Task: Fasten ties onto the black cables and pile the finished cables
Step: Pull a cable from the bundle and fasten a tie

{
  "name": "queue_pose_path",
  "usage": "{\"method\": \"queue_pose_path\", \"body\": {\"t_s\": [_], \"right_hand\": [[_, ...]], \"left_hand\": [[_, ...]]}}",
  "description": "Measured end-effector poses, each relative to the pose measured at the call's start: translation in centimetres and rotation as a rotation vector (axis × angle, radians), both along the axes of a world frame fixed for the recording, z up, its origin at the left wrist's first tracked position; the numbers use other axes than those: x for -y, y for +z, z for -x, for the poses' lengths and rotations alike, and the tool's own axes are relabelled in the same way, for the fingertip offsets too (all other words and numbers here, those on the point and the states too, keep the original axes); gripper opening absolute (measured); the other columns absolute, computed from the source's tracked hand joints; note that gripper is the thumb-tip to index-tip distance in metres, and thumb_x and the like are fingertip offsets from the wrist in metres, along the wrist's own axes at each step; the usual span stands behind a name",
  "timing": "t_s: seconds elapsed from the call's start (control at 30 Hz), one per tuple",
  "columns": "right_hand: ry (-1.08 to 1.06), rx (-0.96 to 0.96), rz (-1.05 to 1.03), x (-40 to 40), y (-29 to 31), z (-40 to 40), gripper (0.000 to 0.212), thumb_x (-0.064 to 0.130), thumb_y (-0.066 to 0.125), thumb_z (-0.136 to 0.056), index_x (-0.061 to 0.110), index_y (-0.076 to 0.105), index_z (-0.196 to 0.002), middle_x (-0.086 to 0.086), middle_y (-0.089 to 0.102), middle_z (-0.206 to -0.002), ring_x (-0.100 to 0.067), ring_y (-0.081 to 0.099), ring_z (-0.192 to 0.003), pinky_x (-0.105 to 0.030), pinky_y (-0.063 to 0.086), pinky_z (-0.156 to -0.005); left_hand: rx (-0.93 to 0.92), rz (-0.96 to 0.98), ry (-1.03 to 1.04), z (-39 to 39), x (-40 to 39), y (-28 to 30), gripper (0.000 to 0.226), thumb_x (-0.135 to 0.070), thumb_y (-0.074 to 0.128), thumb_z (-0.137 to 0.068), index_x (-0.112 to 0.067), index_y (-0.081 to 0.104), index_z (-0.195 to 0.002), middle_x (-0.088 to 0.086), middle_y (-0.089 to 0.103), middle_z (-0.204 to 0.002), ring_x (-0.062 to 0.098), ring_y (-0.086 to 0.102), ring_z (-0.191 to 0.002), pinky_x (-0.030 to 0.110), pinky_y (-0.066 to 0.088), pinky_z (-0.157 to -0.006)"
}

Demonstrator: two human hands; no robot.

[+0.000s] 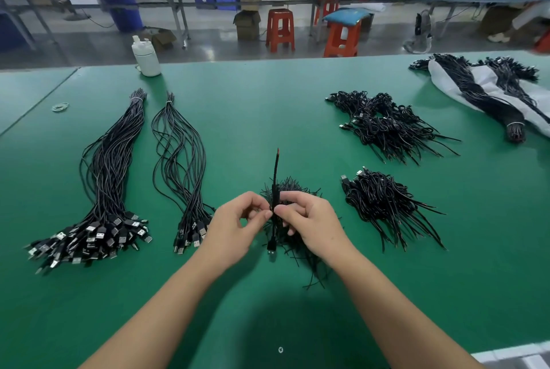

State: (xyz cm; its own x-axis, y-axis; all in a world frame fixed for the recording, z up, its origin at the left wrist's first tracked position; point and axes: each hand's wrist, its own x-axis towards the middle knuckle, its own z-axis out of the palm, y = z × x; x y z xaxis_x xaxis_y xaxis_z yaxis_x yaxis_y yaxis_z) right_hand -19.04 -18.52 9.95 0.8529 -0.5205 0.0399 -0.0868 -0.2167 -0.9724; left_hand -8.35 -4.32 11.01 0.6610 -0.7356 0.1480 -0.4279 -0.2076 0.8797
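both hands, left hand [238, 219] and right hand [309, 219], pinch the folded cable [275, 190]; hold the fold tight while twisting the tie snug.

Bright, even overhead light is flooding the scene. Soft shadows are pooling on the green table [416, 294] just below the left hand [235, 228] and right hand [312, 225]. Wide-angle distortion is bending the edges, and far beyond the hands the background is blurring.
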Motion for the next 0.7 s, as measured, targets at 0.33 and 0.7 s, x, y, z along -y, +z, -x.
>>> {"method": "queue_pose_path", "body": {"t_s": [0.33,0.7], "right_hand": [[0.008,0.076,-0.096,0.1,0.2,0.3,0.011,0.015,0.066,-0.094,0.020,0.056,-0.096,0.003,0.058,-0.054,-0.013,0.052,-0.052,-0.028,0.052,-0.060],[0.036,0.109,-0.091,0.1,0.9,0.9,0.007,0.012,0.068,-0.093,0.009,0.062,-0.092,0.004,0.055,-0.053,-0.008,0.052,-0.052,-0.016,0.044,-0.059]], "left_hand": [[0.332,0.101,0.052,1.5,0.1,0.0,0.018,-0.011,0.071,-0.089,-0.025,0.063,-0.084,-0.018,0.060,-0.076,0.001,0.056,-0.077,0.006,0.038,-0.070],[-0.057,0.123,0.075,2.1,0.4,0.5,0.021,-0.004,0.072,-0.087,-0.024,0.069,-0.081,-0.015,0.067,-0.071,0.001,0.055,-0.067,0.013,0.045,-0.069]]}}
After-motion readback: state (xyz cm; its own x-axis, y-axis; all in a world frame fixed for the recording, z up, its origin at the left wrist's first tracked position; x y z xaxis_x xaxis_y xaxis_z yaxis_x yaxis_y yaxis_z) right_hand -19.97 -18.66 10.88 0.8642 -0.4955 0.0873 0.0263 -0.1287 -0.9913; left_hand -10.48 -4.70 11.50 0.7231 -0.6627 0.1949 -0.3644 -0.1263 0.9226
